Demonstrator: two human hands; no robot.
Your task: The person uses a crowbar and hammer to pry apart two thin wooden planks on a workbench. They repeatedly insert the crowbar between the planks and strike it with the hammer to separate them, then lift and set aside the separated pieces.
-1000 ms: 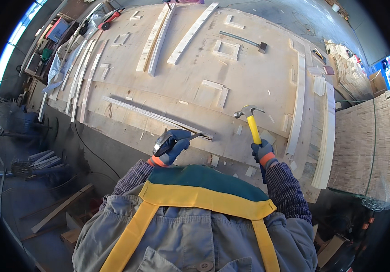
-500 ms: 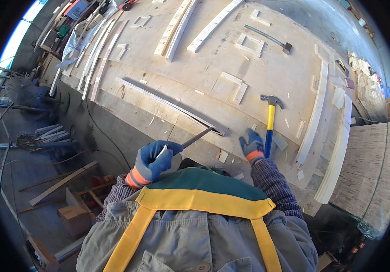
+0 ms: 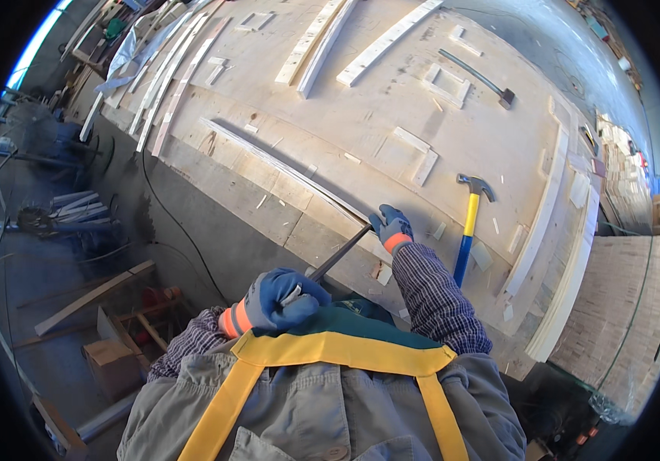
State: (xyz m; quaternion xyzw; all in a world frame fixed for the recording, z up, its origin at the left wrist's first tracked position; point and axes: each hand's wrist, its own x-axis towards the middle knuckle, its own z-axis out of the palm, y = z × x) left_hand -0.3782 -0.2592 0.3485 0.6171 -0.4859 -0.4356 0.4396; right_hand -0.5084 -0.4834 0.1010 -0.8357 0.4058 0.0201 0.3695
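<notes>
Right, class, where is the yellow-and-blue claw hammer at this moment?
In the head view, the claw hammer lies on the wooden work table, right of the person's right hand, with a small flat offcut just right of its handle.

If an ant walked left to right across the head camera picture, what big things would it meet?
Cardboard box → gloved left hand → dark bar → gloved right hand → yellow-and-blue hammer → big stack of wood.
</notes>
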